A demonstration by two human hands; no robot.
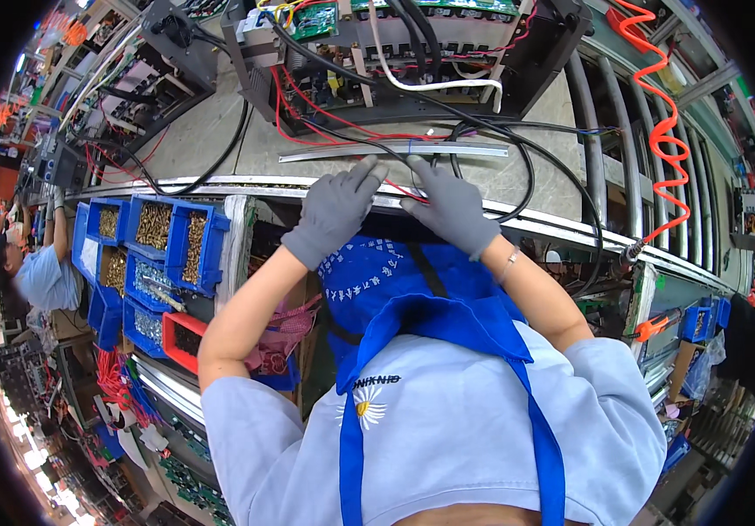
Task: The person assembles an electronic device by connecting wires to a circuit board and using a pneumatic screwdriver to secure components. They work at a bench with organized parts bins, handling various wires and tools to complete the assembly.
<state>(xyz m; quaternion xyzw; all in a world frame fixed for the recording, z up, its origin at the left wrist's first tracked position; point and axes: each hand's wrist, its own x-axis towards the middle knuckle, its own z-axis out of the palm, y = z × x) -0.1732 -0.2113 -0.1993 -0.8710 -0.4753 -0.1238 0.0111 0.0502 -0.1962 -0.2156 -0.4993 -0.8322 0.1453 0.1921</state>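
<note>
Both my hands wear grey gloves and work at the bench's near edge, by a long thin metal strip. My left hand has its fingers closed together, the tips just below the strip; whatever they hold is too small to make out. Opposite it, my right hand keeps thumb and forefinger apart, the forefinger close to a black cable that crosses the strip. A red wire runs between the two hands. Beyond them stands an open dark-framed electrical unit with circuit boards, red wires and thick cables.
A second open unit stands at the far left. Blue bins of brass and silver fasteners and a red bin sit left of me. To the right are metal rollers and a coiled red hose. Another person works far left.
</note>
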